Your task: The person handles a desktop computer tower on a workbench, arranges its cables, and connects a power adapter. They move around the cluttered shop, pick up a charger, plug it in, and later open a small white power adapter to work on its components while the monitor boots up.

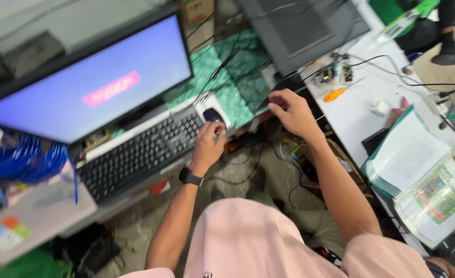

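The big monitor (86,77) stands behind the black keyboard (140,152). My left hand (208,143) is closed around a small grey thing beside the mouse (213,114). My right hand (292,110) has loosely curled fingers on cables, holding nothing.
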`<control>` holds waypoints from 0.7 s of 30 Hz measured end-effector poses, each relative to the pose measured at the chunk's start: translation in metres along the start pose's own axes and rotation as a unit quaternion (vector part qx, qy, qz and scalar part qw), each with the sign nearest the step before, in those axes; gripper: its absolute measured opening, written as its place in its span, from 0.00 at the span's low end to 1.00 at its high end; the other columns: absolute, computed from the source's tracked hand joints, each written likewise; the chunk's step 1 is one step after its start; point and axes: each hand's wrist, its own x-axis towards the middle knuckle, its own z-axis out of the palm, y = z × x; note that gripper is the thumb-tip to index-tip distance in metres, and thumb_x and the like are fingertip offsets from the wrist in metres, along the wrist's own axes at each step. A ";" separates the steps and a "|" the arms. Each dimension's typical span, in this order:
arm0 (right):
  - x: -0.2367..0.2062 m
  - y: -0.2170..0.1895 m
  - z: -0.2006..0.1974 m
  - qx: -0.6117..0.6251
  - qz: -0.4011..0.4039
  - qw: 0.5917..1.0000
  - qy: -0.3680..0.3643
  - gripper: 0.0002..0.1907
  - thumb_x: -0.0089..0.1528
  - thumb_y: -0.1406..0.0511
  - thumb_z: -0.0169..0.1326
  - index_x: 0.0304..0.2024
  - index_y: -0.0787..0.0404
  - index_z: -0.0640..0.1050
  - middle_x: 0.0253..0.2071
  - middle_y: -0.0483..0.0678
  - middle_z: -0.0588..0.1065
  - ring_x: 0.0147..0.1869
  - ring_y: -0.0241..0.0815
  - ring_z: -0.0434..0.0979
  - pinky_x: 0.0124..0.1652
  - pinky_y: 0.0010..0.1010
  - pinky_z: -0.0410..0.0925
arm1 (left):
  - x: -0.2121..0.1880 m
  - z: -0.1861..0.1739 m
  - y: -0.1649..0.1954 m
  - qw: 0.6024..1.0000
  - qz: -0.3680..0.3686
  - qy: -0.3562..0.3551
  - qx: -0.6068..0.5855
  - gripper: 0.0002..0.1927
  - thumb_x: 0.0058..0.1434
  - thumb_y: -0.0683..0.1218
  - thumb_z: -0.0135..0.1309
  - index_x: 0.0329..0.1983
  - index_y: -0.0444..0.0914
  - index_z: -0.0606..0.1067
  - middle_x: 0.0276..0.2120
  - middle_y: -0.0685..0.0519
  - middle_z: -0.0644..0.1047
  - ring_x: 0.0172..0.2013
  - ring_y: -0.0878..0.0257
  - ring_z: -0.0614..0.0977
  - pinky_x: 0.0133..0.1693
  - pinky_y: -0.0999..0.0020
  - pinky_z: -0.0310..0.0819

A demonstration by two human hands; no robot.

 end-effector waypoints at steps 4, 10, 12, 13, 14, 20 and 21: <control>-0.008 0.016 -0.060 0.007 0.030 0.997 0.070 0.10 0.66 0.68 0.59 0.50 0.63 0.79 0.41 0.48 0.80 0.44 0.35 0.79 0.46 0.28 0.72 | 0.075 0.027 0.053 0.985 0.163 -0.003 0.061 0.11 0.63 0.41 0.58 0.48 0.36 0.75 0.45 0.45 0.76 0.49 0.45 0.76 0.52 0.53 0.71; 0.007 0.036 -0.136 -0.021 0.004 0.984 0.177 0.10 0.66 0.70 0.57 0.51 0.63 0.79 0.47 0.46 0.80 0.46 0.35 0.80 0.46 0.27 0.73 | 0.158 0.083 0.128 0.962 0.260 -0.043 0.064 0.12 0.62 0.42 0.60 0.48 0.39 0.74 0.47 0.51 0.74 0.53 0.50 0.74 0.54 0.54 0.68; 0.019 0.041 -0.152 -0.053 -0.007 0.980 0.191 0.13 0.65 0.71 0.57 0.53 0.63 0.78 0.49 0.50 0.76 0.50 0.41 0.79 0.48 0.30 0.72 | 0.181 0.101 0.141 0.962 0.254 -0.070 0.077 0.12 0.62 0.43 0.61 0.47 0.40 0.75 0.47 0.52 0.74 0.54 0.51 0.74 0.53 0.54 0.67; 0.025 0.044 -0.158 -0.069 -0.013 0.978 0.199 0.14 0.64 0.72 0.56 0.53 0.63 0.78 0.50 0.51 0.75 0.51 0.44 0.78 0.49 0.32 0.72 | 0.192 0.111 0.144 0.961 0.251 -0.083 0.083 0.12 0.61 0.44 0.61 0.47 0.40 0.75 0.47 0.53 0.74 0.54 0.51 0.74 0.52 0.54 0.67; 0.032 0.047 -0.165 -0.113 -0.038 0.971 0.209 0.16 0.64 0.72 0.57 0.56 0.63 0.77 0.53 0.54 0.73 0.55 0.48 0.76 0.53 0.36 0.70 | 0.202 0.120 0.146 0.960 0.252 -0.083 0.093 0.12 0.61 0.44 0.61 0.47 0.40 0.75 0.47 0.53 0.74 0.54 0.51 0.73 0.52 0.54 0.66; 0.071 0.078 -0.186 -0.192 -0.089 0.954 0.213 0.24 0.69 0.70 0.55 0.68 0.64 0.71 0.63 0.62 0.65 0.64 0.62 0.64 0.62 0.47 0.59 | 0.242 0.165 0.134 0.952 0.252 -0.073 0.155 0.16 0.61 0.46 0.61 0.50 0.40 0.74 0.50 0.54 0.74 0.59 0.51 0.72 0.58 0.51 0.61; 0.078 0.084 -0.187 -0.189 -0.087 0.956 0.207 0.24 0.69 0.69 0.54 0.68 0.63 0.71 0.62 0.61 0.66 0.63 0.61 0.64 0.62 0.47 0.60 | 0.244 0.169 0.130 0.951 0.253 -0.062 0.167 0.17 0.61 0.47 0.61 0.52 0.40 0.74 0.51 0.53 0.74 0.60 0.51 0.71 0.59 0.50 0.60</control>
